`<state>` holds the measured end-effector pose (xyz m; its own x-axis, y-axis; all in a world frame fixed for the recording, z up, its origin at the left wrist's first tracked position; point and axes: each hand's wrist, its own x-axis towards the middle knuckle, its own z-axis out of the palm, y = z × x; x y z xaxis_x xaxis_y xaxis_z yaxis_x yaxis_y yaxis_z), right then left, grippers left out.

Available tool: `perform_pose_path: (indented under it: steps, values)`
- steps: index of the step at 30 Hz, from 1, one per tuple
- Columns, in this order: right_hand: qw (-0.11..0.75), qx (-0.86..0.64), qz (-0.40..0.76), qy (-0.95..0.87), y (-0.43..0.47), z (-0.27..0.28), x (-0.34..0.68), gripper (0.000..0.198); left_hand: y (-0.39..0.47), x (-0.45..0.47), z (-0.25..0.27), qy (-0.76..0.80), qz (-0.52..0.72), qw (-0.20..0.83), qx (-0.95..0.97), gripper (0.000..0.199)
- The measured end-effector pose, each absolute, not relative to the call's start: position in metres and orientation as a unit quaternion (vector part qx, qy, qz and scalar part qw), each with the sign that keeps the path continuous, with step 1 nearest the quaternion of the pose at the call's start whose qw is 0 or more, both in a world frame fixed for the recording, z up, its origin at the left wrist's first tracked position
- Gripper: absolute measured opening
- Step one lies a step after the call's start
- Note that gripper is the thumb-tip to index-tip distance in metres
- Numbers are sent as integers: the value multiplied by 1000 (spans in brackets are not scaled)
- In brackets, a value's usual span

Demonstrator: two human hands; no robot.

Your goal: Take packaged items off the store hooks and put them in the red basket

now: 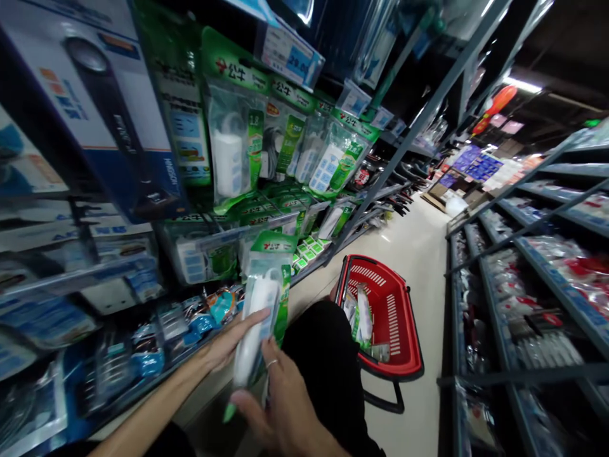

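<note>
A packaged power strip (261, 292) is tilted in front of me. It is white, in a clear bag with a green header and green side strip. My right hand (288, 397) grips its lower right side, the thumb along its bottom end. From the left, my left hand (233, 339) holds it too, fingers laid across the front; its thumb is hidden. Just beyond, similar bagged power strips (229, 158) hang on the shelf rack. A red shopping basket (397, 317) stands on the floor to the right, with several bagged items (364, 317) inside.
My dark-clothed knee (323, 368) lies between the hands and the basket. On the left, a boxed dark flashlight-like item (114, 114) hangs close by. Lower shelves hold blue packages (147, 355). Across the tiled aisle floor (413, 247), another shelf rack (514, 266) carries packaged goods.
</note>
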<state>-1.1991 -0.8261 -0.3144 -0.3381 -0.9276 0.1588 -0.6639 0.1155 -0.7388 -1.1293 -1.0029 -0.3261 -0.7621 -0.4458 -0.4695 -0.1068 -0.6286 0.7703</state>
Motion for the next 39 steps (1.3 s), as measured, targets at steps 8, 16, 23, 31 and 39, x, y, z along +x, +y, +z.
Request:
perform_pose_path:
  steps: [8, 16, 23, 31, 39]
  values:
    - [164, -351, -588, 710, -860, -297, -1279, 59, -988, -1116, -311, -314, -888, 13, 335, 49]
    - [458, -283, -653, 533, -933, -329, -1303, 45, -992, -1135, -324, -348, -845, 191, 358, 54]
    - [539, -341, -559, 530, -987, -332, -1287, 46, -1019, -1105, -342, -381, -720, 396, 423, 65]
    - [511, -505, -476, 508, -1045, -340, -1233, 51, -1006, -1030, -345, -368, -701, 428, 435, 57]
    - [483, -538, -449, 525, -1035, -362, -1201, 47, -1021, -1001, -346, -403, -644, 367, 537, 57]
